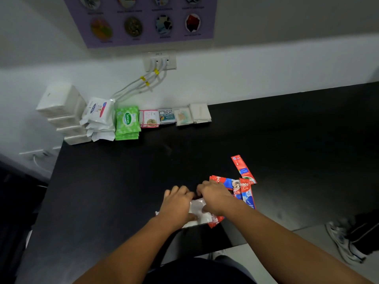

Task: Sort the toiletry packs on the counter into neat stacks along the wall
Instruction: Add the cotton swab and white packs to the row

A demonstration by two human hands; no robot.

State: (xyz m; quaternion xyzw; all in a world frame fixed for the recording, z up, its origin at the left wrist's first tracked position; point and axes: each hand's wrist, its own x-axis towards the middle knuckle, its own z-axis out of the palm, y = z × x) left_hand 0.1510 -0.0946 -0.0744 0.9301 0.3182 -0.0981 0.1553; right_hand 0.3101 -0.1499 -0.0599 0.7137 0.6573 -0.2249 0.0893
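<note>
both hands are down on the black counter near its front edge, pressed together over a loose heap of packs. the left hand lies palm down with fingers curled on a white pack; the right hand, just beside it at 3 o'clock, covers the same pack's other end, fingers bent over it. both appear closed on the white pack, though how firmly cannot be told. red toothpaste sachets spread out from under the right hand toward 2 o'clock, overlapping one another; one single red sachet lies tilted at the far end of the heap, at 1 o'clock from the hands. another red corner shows beneath the white pack at 5 o'clock. along the wall, at 11 to 12 o'clock from the hands, stands a row of sorted piles: a tall stack of white boxes at the left end, then white dove packs, green sanicare packs, pink-edged sachets, cream silk sachets, pale sachets, and plain white sachets at the right end, each pile touching or just beside the next. white cables run from a wall socket down behind the dove packs. a purple poster hangs above.
</note>
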